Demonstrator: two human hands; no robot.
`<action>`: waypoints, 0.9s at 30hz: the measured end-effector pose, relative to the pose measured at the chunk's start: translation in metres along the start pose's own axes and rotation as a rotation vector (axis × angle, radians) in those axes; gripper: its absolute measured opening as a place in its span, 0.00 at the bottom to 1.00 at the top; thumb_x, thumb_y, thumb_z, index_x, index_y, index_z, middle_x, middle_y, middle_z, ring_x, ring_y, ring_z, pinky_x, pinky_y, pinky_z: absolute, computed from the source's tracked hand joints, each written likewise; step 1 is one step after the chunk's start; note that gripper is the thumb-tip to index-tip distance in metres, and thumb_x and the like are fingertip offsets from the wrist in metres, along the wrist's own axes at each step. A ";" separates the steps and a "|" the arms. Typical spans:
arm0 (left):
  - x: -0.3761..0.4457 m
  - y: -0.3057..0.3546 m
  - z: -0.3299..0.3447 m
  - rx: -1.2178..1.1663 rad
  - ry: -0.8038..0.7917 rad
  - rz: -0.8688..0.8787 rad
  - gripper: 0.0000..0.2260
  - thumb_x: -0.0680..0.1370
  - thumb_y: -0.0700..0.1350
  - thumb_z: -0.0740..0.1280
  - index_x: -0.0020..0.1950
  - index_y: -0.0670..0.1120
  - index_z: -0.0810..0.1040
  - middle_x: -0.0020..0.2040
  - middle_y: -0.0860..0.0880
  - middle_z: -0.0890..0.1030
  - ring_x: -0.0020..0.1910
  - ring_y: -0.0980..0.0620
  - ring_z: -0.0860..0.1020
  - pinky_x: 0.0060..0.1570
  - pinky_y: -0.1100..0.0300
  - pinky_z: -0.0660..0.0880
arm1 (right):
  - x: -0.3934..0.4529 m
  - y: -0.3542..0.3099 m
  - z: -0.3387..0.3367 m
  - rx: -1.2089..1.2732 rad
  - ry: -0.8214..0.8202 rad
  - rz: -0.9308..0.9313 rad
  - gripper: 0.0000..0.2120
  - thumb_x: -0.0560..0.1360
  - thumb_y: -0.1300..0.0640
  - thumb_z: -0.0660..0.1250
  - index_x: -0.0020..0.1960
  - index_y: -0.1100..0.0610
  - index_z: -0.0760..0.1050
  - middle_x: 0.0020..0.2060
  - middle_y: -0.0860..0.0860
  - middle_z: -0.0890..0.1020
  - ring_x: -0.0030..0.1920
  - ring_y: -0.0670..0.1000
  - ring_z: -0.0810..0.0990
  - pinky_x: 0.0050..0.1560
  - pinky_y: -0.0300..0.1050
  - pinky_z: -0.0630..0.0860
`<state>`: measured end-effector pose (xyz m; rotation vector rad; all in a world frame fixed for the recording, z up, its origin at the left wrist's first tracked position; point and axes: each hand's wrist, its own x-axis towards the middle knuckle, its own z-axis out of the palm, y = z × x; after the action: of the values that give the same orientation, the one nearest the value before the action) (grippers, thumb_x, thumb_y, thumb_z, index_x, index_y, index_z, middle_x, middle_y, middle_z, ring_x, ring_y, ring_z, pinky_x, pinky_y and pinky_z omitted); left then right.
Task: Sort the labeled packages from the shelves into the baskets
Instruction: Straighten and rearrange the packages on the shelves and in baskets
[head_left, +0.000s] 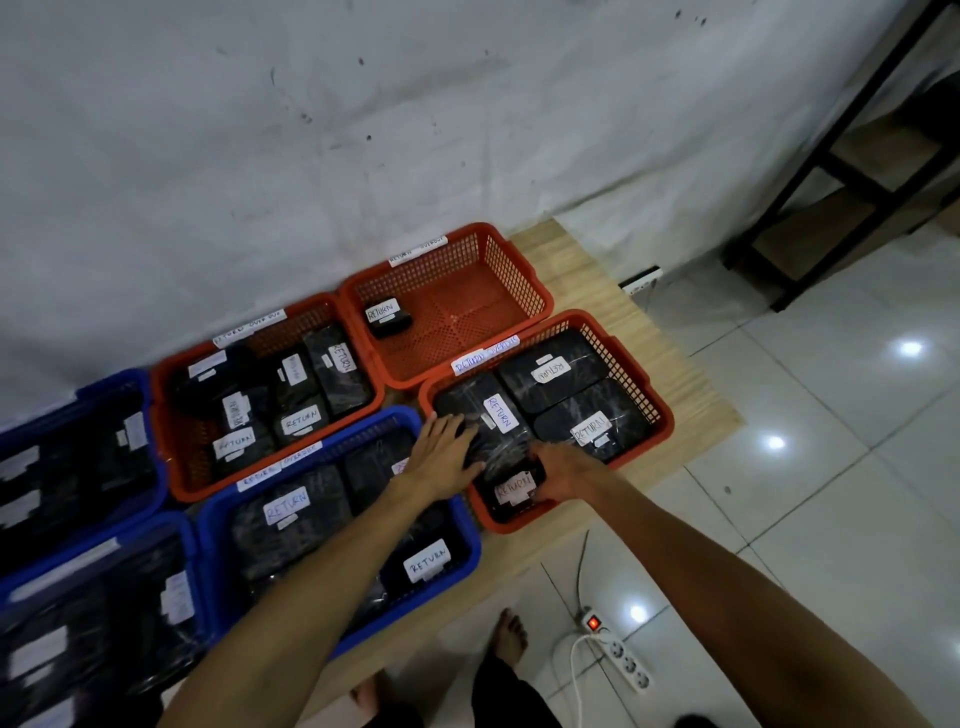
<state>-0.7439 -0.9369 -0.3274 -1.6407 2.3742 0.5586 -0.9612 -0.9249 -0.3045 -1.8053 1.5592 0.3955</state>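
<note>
Red and blue baskets stand on a low wooden platform (691, 395). The near right red basket (657, 400) holds several black wrapped packages with white "RETURN" labels. My left hand (444, 452) lies with straight fingers on the long package (485, 415) at that basket's left side. My right hand (563, 470) grips a small package (514, 491) at the basket's near corner. The far red basket (514, 265) holds one small package (387, 314). A middle red basket (176, 457) and a blue basket (457, 561) are filled with labeled packages.
More blue baskets (140, 384) with packages sit at the left. A white power strip (618, 649) with a lit red switch and cable lies on the tiled floor near my feet. A black metal shelf frame (810, 208) stands at the far right against the wall.
</note>
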 end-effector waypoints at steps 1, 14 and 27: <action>0.000 0.000 0.000 0.002 -0.001 0.001 0.31 0.80 0.60 0.61 0.79 0.48 0.60 0.79 0.42 0.58 0.78 0.42 0.54 0.78 0.47 0.42 | 0.000 0.000 -0.001 0.000 0.010 -0.001 0.31 0.67 0.54 0.78 0.67 0.55 0.72 0.58 0.56 0.81 0.58 0.57 0.81 0.61 0.51 0.78; -0.012 0.000 -0.014 -0.111 0.028 0.014 0.28 0.80 0.58 0.63 0.78 0.50 0.62 0.78 0.46 0.60 0.78 0.45 0.54 0.77 0.48 0.50 | 0.007 -0.013 -0.023 -0.009 0.090 -0.031 0.13 0.74 0.56 0.69 0.59 0.58 0.78 0.53 0.58 0.83 0.53 0.59 0.83 0.56 0.54 0.80; -0.138 -0.115 -0.138 -0.177 0.381 -0.153 0.17 0.77 0.53 0.68 0.63 0.49 0.78 0.57 0.46 0.80 0.59 0.44 0.78 0.56 0.49 0.76 | -0.027 -0.193 -0.120 -0.060 0.334 -0.435 0.10 0.75 0.55 0.69 0.54 0.58 0.79 0.53 0.58 0.84 0.55 0.60 0.81 0.53 0.50 0.77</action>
<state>-0.5803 -0.9117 -0.1728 -2.1556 2.4770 0.4743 -0.8098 -0.9820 -0.1429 -2.2747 1.3163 -0.0711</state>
